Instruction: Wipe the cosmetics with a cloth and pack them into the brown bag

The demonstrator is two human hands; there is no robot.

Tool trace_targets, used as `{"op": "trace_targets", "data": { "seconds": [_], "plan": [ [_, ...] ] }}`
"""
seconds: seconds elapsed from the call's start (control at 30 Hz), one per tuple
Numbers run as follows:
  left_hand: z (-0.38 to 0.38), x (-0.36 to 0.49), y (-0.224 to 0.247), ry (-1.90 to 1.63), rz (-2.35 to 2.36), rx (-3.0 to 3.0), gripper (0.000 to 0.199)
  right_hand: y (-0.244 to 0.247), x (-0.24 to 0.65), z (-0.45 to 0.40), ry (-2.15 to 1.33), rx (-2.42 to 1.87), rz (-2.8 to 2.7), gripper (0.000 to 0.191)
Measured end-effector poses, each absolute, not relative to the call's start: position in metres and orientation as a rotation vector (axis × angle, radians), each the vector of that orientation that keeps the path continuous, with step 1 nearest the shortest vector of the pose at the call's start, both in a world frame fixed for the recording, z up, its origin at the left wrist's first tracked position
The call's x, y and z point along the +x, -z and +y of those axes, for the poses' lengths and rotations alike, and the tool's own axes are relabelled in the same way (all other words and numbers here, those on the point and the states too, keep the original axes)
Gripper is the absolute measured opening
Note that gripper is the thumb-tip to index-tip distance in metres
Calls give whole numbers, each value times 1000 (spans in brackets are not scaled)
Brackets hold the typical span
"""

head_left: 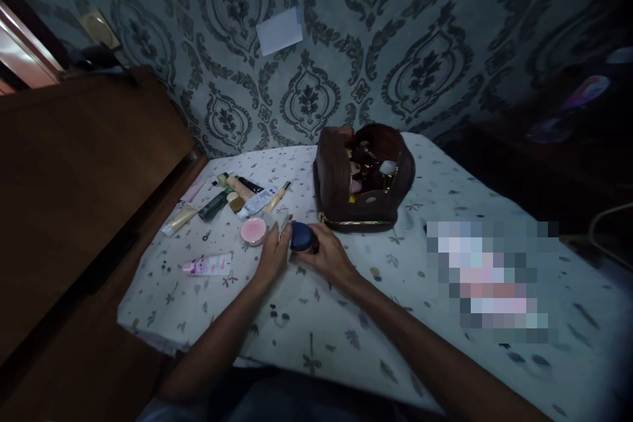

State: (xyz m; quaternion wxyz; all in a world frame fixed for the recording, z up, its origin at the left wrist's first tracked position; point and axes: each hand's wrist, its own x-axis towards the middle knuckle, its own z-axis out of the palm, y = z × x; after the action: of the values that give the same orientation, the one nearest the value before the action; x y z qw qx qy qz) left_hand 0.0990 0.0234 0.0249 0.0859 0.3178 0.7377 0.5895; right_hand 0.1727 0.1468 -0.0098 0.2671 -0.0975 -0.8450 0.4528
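A small round jar with a dark blue lid (301, 236) is between my two hands, low over the patterned cloth. My right hand (332, 256) grips it from the right, thumb and fingers curled round its side. Against its left side are the closed fingers of my left hand (273, 252). Something pale behind those fingertips is too hidden to name. Just left of that hand lies a round pink container (254, 231). A pink and white tube (210, 265) rests nearer to me. Behind my hands stands a dark brown cosmetic bag (333, 175), unzipped, with assorted small items inside.
Several tubes and small containers lie in a group at the left, including a dark green tube (213, 206) and a cream tube (179, 219). A wooden cabinet (89, 165) borders the left side. Patterned wallpaper rises behind. A blurred-out patch covers something at the right.
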Motion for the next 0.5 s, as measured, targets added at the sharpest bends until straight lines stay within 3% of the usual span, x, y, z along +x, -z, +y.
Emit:
{"op": "trace_targets", "data": {
  "seconds": [0.07,0.27,0.4,0.5],
  "plan": [
    [23,99,-26,-1744,2217,988,42,7,175,146,-1232,-235,-2298,35],
    [20,101,-32,-1540,2440,1240,37,6,182,140,-1108,-110,-2358,38],
    [16,106,-33,-1216,2677,1494,39,10,182,137,-897,-84,-2390,19],
    [17,116,-35,-962,2709,1709,39,15,179,136,-959,-127,-2318,14]
  ]
}}
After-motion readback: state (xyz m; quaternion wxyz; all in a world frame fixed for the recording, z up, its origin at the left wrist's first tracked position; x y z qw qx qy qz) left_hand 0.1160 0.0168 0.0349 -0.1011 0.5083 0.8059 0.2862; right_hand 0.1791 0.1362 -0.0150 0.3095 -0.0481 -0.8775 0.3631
